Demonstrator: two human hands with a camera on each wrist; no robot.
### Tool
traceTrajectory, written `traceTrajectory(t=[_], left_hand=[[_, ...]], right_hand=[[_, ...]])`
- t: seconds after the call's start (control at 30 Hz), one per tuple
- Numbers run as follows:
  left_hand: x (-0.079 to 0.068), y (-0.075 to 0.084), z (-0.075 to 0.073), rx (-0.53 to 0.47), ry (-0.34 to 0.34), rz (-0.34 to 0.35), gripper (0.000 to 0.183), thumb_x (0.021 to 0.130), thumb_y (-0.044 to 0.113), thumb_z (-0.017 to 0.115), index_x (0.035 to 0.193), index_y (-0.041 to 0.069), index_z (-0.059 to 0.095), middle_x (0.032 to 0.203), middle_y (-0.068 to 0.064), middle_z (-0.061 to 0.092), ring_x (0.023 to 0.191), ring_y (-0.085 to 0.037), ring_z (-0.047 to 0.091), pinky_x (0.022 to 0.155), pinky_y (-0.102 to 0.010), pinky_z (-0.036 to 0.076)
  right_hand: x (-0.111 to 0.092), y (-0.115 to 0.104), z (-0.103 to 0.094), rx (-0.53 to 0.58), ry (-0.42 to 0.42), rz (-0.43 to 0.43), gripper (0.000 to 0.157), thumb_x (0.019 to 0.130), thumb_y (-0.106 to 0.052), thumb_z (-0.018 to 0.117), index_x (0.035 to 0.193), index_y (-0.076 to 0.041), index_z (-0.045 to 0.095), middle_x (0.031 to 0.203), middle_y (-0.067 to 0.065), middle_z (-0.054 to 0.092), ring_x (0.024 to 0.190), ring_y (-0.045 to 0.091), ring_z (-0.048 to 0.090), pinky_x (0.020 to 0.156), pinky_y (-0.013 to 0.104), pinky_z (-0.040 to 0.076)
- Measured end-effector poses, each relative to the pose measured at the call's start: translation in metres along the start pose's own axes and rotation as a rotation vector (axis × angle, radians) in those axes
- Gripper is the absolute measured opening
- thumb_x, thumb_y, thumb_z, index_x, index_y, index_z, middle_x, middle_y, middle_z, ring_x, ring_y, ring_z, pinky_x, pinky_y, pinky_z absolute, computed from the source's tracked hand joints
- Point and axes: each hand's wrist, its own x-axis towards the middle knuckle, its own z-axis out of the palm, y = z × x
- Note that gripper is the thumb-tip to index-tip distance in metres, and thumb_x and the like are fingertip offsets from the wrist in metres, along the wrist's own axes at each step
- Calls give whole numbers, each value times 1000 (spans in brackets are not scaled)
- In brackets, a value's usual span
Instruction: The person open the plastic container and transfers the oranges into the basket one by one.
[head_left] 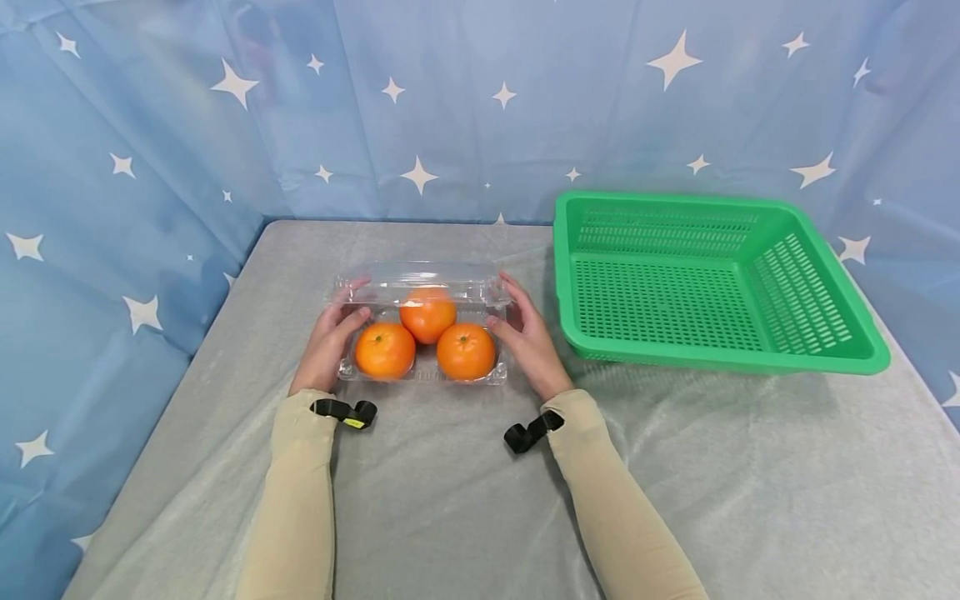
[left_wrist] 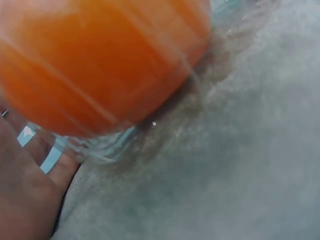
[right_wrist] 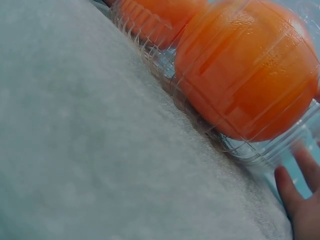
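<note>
A clear plastic clamshell box (head_left: 425, 372) lies on the cloth with its hinged lid (head_left: 465, 273) raised along the far side. Inside sit three oranges: a left one (head_left: 385, 352), a right one (head_left: 466, 352) and a rear one (head_left: 428, 317) partly behind the lid. My left hand (head_left: 326, 343) holds the box's left side, thumb over the rim. On the opposite side my right hand (head_left: 534, 343) holds it likewise, its thumb close to the right orange. In the right wrist view, fingertips (right_wrist: 284, 181) show beside the box wall. The left wrist view is filled mostly by one orange (left_wrist: 110, 65).
A large green perforated basket (head_left: 720, 360) stands to the right, close to my right hand. Grey cloth (head_left: 442, 483) covers the table. Behind it and along the left hangs a blue curtain (head_left: 465, 125) with white stars.
</note>
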Motion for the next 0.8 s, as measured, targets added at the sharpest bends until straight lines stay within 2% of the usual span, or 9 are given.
traceTrajectory(t=[0.3, 0.5, 0.67, 0.8], left_hand=[[2, 2, 3, 25, -10, -19, 46, 91, 20, 49, 135, 27, 39, 132, -14, 40, 114, -33, 40, 99, -44, 26], [3, 2, 4, 20, -36, -3, 49, 92, 18, 48, 138, 25, 33, 133, -18, 38, 118, -32, 37, 100, -45, 25], [0, 1, 2, 20, -38, 7, 50, 91, 21, 49, 138, 26, 34, 134, -17, 38, 122, -30, 35, 101, -45, 25], [0, 0, 1, 12, -29, 7, 50, 91, 20, 50, 138, 22, 34, 134, -18, 38, 121, -30, 35, 100, -44, 26]], right_hand=[[0, 0, -2, -4, 14, -10, 54, 85, -1, 55, 135, -6, 36, 145, -3, 24, 126, 22, 32, 104, 37, 22], [0, 0, -3, 6, 21, -8, 52, 85, 1, 55, 134, -3, 37, 145, -2, 24, 127, 27, 30, 104, 41, 22], [0, 0, -1, -27, 14, -4, 47, 84, -2, 57, 129, -2, 44, 146, 0, 22, 126, 25, 31, 104, 42, 22], [0, 0, 0, -26, 6, -20, 45, 84, -2, 57, 127, -2, 46, 146, 3, 20, 126, 25, 31, 103, 46, 23]])
